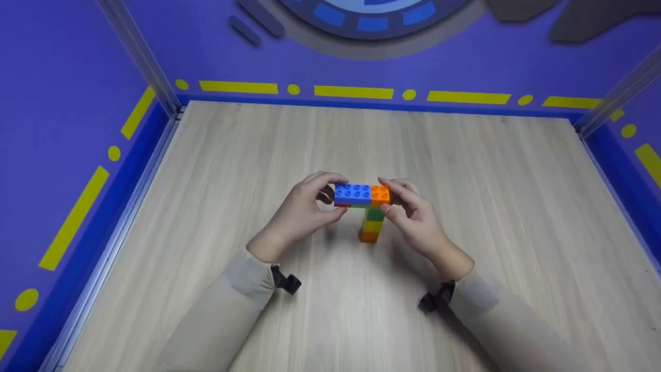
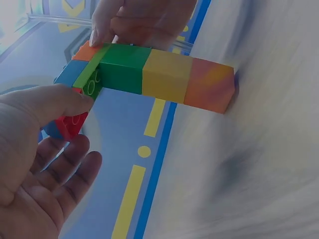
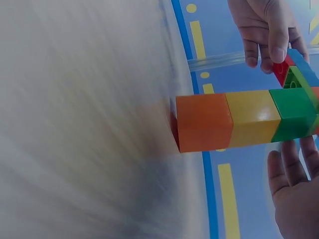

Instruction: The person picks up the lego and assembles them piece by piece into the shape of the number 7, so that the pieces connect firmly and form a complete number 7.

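An upside-down-L structure of toy building bricks stands mid-table. Its column has an orange brick [image 3: 204,123] lowest, then a yellow brick [image 3: 253,117] and a dark green brick [image 2: 124,67]. A light green brick [image 2: 90,79] and a red brick [image 2: 74,122] form the underside of the arm reaching left. On top are a blue brick [image 1: 353,192] and a smaller orange brick [image 1: 380,194]. My left hand [image 1: 304,204] pinches the arm's free end, thumb on the red brick. With thumb in front and fingers behind, my right hand [image 1: 415,214] pinches the top orange brick.
The wood-grain table [image 1: 248,150] extends around the structure. Blue-purple panels with yellow marks [image 1: 353,92] enclose its back and sides, joined by metal corner posts [image 1: 150,62]. A black wrist strap [image 1: 284,280] shows at the left sleeve, another [image 1: 439,297] at the right.
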`<control>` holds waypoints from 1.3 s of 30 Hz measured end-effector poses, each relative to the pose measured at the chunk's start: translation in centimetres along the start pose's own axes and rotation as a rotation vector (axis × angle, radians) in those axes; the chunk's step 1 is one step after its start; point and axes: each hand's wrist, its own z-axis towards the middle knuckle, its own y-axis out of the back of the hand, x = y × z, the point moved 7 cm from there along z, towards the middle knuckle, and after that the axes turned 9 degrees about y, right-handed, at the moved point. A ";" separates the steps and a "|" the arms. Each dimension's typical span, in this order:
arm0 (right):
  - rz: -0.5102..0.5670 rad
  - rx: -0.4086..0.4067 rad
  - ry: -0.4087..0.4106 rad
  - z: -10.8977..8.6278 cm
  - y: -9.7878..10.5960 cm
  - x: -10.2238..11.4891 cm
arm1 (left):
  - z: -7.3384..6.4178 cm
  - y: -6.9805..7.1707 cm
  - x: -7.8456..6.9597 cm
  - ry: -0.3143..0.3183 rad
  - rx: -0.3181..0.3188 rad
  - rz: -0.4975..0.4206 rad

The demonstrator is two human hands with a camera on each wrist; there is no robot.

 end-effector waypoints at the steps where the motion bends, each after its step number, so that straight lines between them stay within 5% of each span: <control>1: -0.007 -0.009 -0.017 0.1 0.2 -0.1 | 0.2 0.0 0.1 0.003 -0.008 0.001; 9: 0.025 -0.083 -0.186 1.3 1.0 -1.7 | 2.0 0.3 1.2 0.097 -0.069 -0.047; 27: 0.063 -0.091 -0.488 3.0 2.0 -5.3 | 4.7 -0.2 4.6 0.262 -0.161 -0.154; 33: 0.082 -0.041 -0.566 3.1 1.8 -6.4 | 5.5 -0.9 6.1 0.302 -0.139 -0.108; 39: 0.162 -0.093 -0.680 3.1 1.6 -7.7 | 6.2 -1.5 7.1 0.323 -0.140 -0.069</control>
